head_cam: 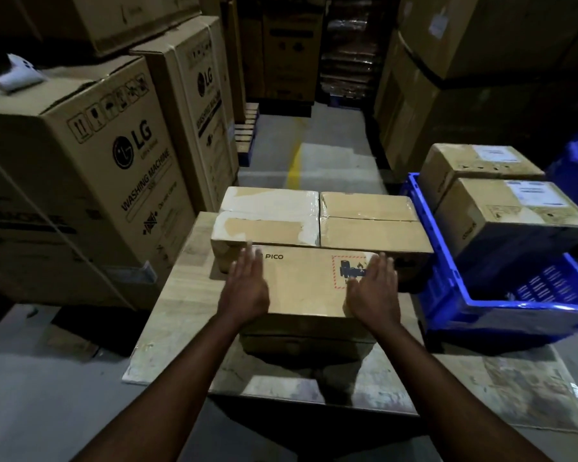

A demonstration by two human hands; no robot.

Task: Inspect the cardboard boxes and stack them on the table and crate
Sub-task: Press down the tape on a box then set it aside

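The scene was dim, with a pale patch of light on the aisle floor; edges bowed and blurred.

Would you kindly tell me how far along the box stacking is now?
Done: two labelled boxes sit in the blue crate, and taped boxes lie at the back of the table. In hand: the left hand and right hand rest flat on the PICO box, seemingly atop a lower box. Left: letting go; no unstacked small boxes show.

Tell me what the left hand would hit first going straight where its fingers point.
Probably the near edge of the taped box behind the PICO box; the left hand has its fingertips almost against it, though depth is unclear.
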